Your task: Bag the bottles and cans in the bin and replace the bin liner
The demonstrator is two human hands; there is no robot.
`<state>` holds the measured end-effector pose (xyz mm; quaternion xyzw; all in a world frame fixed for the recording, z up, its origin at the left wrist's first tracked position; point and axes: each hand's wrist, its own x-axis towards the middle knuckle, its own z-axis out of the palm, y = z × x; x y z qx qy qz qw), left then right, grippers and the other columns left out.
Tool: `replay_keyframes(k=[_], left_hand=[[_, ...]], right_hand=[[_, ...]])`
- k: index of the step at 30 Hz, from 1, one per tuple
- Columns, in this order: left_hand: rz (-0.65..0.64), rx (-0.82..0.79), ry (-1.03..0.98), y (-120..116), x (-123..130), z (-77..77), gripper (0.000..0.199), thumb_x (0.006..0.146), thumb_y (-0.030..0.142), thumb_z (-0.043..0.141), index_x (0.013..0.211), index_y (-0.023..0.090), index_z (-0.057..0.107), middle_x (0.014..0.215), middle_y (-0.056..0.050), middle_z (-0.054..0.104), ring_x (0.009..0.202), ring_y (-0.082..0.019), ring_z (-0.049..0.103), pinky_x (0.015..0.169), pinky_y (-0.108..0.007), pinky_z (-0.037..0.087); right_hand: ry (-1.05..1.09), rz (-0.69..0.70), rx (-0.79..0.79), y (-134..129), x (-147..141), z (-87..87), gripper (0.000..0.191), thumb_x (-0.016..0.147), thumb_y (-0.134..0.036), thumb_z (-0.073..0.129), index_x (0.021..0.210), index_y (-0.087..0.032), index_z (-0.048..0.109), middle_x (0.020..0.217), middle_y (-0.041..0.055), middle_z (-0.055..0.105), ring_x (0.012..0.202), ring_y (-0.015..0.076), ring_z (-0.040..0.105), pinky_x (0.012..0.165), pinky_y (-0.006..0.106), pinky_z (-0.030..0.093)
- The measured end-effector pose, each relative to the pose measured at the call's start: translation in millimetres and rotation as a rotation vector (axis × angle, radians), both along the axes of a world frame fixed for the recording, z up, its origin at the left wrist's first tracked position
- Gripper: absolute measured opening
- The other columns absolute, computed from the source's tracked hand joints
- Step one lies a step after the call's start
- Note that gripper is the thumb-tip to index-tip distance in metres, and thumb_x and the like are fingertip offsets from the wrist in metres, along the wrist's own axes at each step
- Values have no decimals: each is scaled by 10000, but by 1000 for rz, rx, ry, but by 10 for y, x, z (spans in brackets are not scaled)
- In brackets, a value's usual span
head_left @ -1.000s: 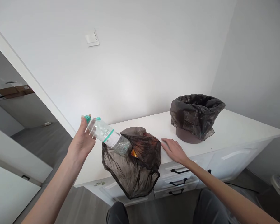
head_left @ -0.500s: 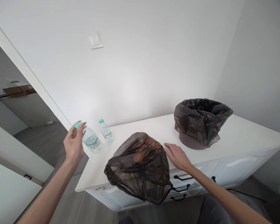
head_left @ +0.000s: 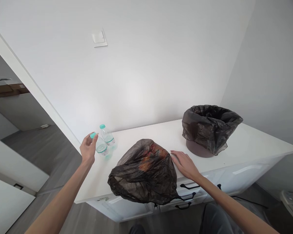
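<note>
A white counter [head_left: 156, 132] crosses the lower middle of the frame, before a pale wall [head_left: 146, 74]. At left, the left grip [head_left: 88, 149] pinches the green cap [head_left: 93, 135] of a clear bottle [head_left: 102, 149], near a second bottle [head_left: 108, 138]. The right grip [head_left: 186, 165], stretched flat, is beside the black bag [head_left: 143, 182]. Labels [head_left: 104, 151] are too small to read.

In front of you, a plain white wall [head_left: 156, 61] with a light switch [head_left: 99, 38] brightens softly toward its middle and meets a greyer side wall [head_left: 275, 71] on your right. Below it stands a white cabinet [head_left: 254, 141] with dark curved handles [head_left: 190, 187], on grey wood-look flooring [head_left: 97, 214]. To your left, a white frame [head_left: 26, 76] borders a dimmer space where cardboard boxes [head_left: 8, 90] sit on a ledge.
</note>
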<state>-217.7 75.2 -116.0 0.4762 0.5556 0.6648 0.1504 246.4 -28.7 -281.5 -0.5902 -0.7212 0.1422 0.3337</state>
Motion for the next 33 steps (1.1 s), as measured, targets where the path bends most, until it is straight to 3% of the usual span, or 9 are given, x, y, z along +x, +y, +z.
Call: replay_keyframes(k=[7, 12, 16, 18, 20, 23, 26, 29, 33], left_hand=[[-35, 6, -2, 12, 8, -22, 639, 728, 539, 867, 1229, 176, 708, 1309, -143, 722, 1312, -286, 625, 1168, -468, 440], [-83, -30, 24, -123, 36, 23, 688, 713, 469, 896, 1289, 192, 640, 1359, -152, 675, 1365, -283, 576, 1195, -483, 409], [-10, 88, 144, -543, 182, 133, 591, 764, 449, 857, 1242, 198, 618, 1348, -136, 627, 1340, -284, 563, 1179, -471, 429], [38, 165, 253, -897, 304, 159, 468, 814, 451, 810, 1183, 220, 636, 1284, -113, 632, 1297, -285, 578, 1153, -455, 457], [8, 171, 432, -1295, 444, 131, 280, 882, 438, 738, 1073, 247, 668, 1128, -84, 673, 1166, -274, 637, 1091, -430, 505], [-301, 51, 674, -1820, 644, -6, 148, 939, 425, 671, 996, 296, 715, 983, -61, 728, 959, -251, 700, 896, -368, 598], [-533, -69, 823, -2102, 784, -219, 217, 978, 399, 617, 1155, 344, 730, 1083, -73, 775, 1023, -267, 732, 896, -383, 619], [-602, -159, 923, -2129, 866, -488, 355, 1029, 352, 518, 1354, 351, 662, 1295, -91, 739, 1218, -290, 693, 1048, -460, 580], [-596, -152, 1072, -1956, 960, -843, 443, 1044, 301, 449, 1461, 293, 600, 1406, -111, 684, 1352, -322, 614, 1153, -553, 497]], right_hand=[[-3, -3, -4, -11, -5, 14, 464, 1083, -530, 341, 1334, -251, 614, 1478, 90, 631, 1385, 277, 541, 1174, 490, 369], [0, -11, 3, -6, -3, 16, 454, 1085, -520, 340, 1316, -256, 629, 1469, 90, 638, 1369, 277, 559, 1170, 483, 380], [-2, -16, 4, -10, -3, 44, 469, 1078, -539, 345, 1324, -262, 632, 1451, 88, 652, 1362, 283, 572, 1163, 484, 396], [3, -22, 0, -15, -6, 59, 473, 1079, -549, 339, 1316, -269, 637, 1452, 85, 651, 1363, 283, 573, 1152, 478, 408], [8, -22, 5, -17, -5, 56, 470, 1079, -551, 341, 1304, -267, 641, 1444, 85, 657, 1355, 280, 579, 1145, 469, 414], [8, -16, 26, -13, 9, 19, 455, 1077, -536, 353, 1299, -260, 639, 1434, 82, 665, 1342, 277, 584, 1153, 468, 401], [-1, -7, 38, -7, 29, -15, 439, 1075, -515, 359, 1288, -257, 642, 1430, 80, 668, 1339, 275, 587, 1148, 460, 401], [-6, -5, 44, -4, 39, -19, 428, 1073, -503, 363, 1273, -257, 650, 1417, 82, 677, 1329, 274, 595, 1140, 450, 409], [8, -22, 64, -2, 36, -1, 412, 1079, -471, 361, 1273, -250, 650, 1409, 78, 680, 1320, 264, 596, 1164, 448, 385]])
